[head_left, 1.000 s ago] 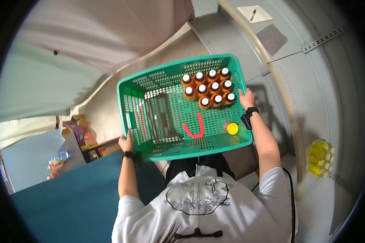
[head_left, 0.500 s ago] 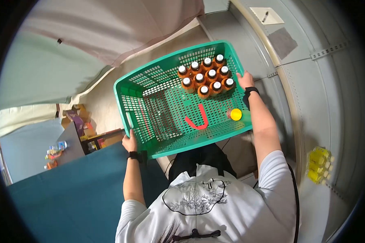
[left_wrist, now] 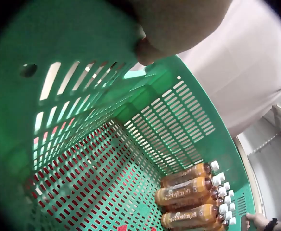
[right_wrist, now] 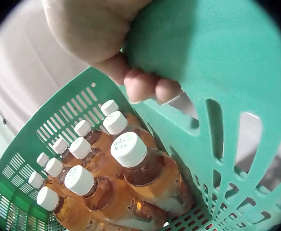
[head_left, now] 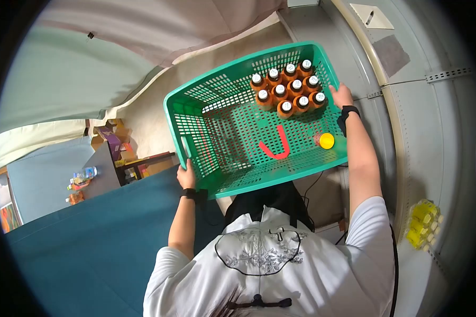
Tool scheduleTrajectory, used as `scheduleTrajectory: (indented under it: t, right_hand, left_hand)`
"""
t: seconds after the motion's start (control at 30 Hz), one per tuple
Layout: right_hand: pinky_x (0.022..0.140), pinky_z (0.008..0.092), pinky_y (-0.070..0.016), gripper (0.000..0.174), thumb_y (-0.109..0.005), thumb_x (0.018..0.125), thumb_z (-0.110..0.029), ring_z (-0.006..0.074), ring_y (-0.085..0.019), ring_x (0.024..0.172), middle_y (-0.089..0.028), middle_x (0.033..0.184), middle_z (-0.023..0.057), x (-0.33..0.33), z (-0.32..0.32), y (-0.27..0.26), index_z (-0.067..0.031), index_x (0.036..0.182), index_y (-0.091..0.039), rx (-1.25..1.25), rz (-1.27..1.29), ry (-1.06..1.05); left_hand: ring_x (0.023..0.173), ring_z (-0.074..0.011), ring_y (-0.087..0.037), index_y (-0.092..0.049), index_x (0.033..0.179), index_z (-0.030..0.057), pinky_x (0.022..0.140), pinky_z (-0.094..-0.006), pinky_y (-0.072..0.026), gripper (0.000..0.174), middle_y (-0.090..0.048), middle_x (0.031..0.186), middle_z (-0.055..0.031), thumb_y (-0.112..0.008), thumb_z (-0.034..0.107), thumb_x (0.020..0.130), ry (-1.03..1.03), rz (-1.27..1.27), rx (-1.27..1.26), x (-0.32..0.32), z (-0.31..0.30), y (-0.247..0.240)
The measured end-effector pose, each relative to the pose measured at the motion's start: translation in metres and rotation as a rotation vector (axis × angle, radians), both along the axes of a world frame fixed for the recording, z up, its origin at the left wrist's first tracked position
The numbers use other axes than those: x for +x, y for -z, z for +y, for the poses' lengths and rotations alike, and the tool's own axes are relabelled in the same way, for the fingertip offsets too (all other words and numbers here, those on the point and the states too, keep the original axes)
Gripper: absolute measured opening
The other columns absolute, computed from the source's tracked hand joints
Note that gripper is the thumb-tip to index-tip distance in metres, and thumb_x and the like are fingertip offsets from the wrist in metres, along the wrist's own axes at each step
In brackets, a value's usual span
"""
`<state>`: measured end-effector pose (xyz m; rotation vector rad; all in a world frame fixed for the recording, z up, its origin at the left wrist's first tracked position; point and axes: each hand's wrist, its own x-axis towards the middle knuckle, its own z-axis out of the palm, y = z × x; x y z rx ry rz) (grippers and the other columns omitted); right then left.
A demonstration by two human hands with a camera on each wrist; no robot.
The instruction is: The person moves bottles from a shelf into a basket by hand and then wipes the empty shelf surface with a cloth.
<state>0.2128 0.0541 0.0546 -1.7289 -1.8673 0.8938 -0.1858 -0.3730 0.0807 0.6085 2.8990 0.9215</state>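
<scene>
Both hands grip a green plastic basket (head_left: 232, 191) by its two short ends, held in front of the body. The left hand (head_left: 186, 175) holds the left end at the handle slot, while the right hand (head_left: 342, 96) grips the right end. In the right wrist view, fingertips (right_wrist: 139, 87) curl through the handle opening. Several amber drink bottles (right_wrist: 152, 175) with white caps stand grouped at the right far corner inside. A small jar with a yellow lid (head_left: 327, 141) sits near the right front corner, and a red bent strip (head_left: 283, 145) lies on the basket's floor.
Grey metal shelving (head_left: 415, 119) curves along the right side, bearing yellow bottles (head_left: 424, 224), a white card with a pen (head_left: 373, 17) and a grey patch. To the left is a dark teal surface (head_left: 90, 232). Beyond it stand small bottles (head_left: 84, 174) and boxes (head_left: 113, 140). Curtains (head_left: 74, 79) hang behind.
The basket, gripped by both hands throughout, has risen in the head view and tilted slightly, its right end higher. Its contents stay in place. The surroundings at right have shifted rightward.
</scene>
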Motion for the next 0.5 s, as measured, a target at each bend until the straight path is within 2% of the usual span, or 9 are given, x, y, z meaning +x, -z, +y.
scheduleTrajectory:
  t: [0.1,0.2,0.3,0.33,0.37,0.43,0.5]
  right_hand:
    - [0.074,0.0441,-0.0451,0.036,-0.056,0.082,-0.032,0.0396,-0.057,0.087,-0.060,0.089,0.0245,0.000,-0.002,0.002,0.0005,0.098,-0.053,0.029,-0.052,-0.010]
    - [0.081,0.0458,-0.0433,0.047,-0.052,0.081,-0.041,0.0379,-0.054,0.097,-0.058,0.101,0.0232,-0.002,-0.010,-0.008,-0.0028,0.108,-0.048,0.038,-0.257,0.026]
    - [0.082,0.0457,-0.0419,0.051,-0.050,0.082,-0.043,0.0410,-0.053,0.096,-0.057,0.100,0.0262,-0.005,-0.016,-0.015,-0.0003,0.109,-0.046,-0.004,-0.321,0.065]
    - [0.084,0.0454,-0.0413,0.055,-0.049,0.082,-0.044,0.0403,-0.053,0.099,-0.056,0.103,0.0259,-0.003,-0.017,-0.011,-0.0002,0.114,-0.044,-0.027,-0.305,0.112]
    - [0.084,0.0454,-0.0413,0.055,-0.049,0.082,-0.044,0.0403,-0.053,0.099,-0.056,0.103,0.0259,0.000,-0.017,-0.006,-0.0002,0.114,-0.044,-0.030,-0.310,0.095]
    - [0.087,0.0452,-0.0402,0.054,-0.049,0.082,-0.043,0.0394,-0.050,0.104,-0.054,0.110,0.0243,0.009,-0.032,0.005,-0.0014,0.116,-0.044,-0.090,-0.236,0.207]
    - [0.089,0.0452,-0.0385,0.054,-0.048,0.082,-0.041,0.0397,-0.048,0.107,-0.052,0.112,0.0256,0.031,-0.054,0.011,-0.0003,0.116,-0.045,-0.142,-0.214,0.217]
  left_hand:
    - [0.085,-0.0368,-0.059,-0.056,0.100,-0.0002,0.073,-0.0417,-0.0452,0.043,-0.061,0.089,-0.0214,-0.053,0.039,0.083,0.089,0.023,0.025,-0.007,-0.004,0.010]
    - [0.087,-0.0408,-0.057,-0.048,0.104,-0.0011,0.073,-0.0443,-0.0450,0.043,-0.060,0.092,-0.0246,-0.051,0.037,0.084,0.109,-0.026,-0.059,-0.009,0.001,0.003]
    - [0.084,-0.0406,-0.057,-0.049,0.100,0.0005,0.070,-0.0453,-0.0452,0.040,-0.060,0.089,-0.0243,-0.052,0.036,0.083,0.177,-0.034,-0.033,-0.017,0.005,0.002]
    - [0.082,-0.0401,-0.058,-0.050,0.097,0.0016,0.068,-0.0457,-0.0452,0.038,-0.060,0.086,-0.0237,-0.053,0.036,0.082,0.193,-0.021,-0.033,-0.016,0.006,-0.003]
    - [0.081,-0.0398,-0.058,-0.051,0.095,0.0019,0.068,-0.0457,-0.0453,0.037,-0.060,0.084,-0.0233,-0.054,0.037,0.082,0.190,0.005,-0.024,-0.009,0.005,-0.009]
    - [0.080,-0.0395,-0.058,-0.052,0.093,0.0017,0.068,-0.0456,-0.0454,0.037,-0.061,0.083,-0.0229,-0.054,0.036,0.082,0.187,0.015,-0.062,-0.015,0.010,-0.013]
    - [0.079,-0.0391,-0.059,-0.053,0.091,0.0021,0.067,-0.0448,-0.0454,0.036,-0.061,0.083,-0.0221,-0.055,0.036,0.081,0.207,0.042,0.003,-0.023,0.012,-0.012]
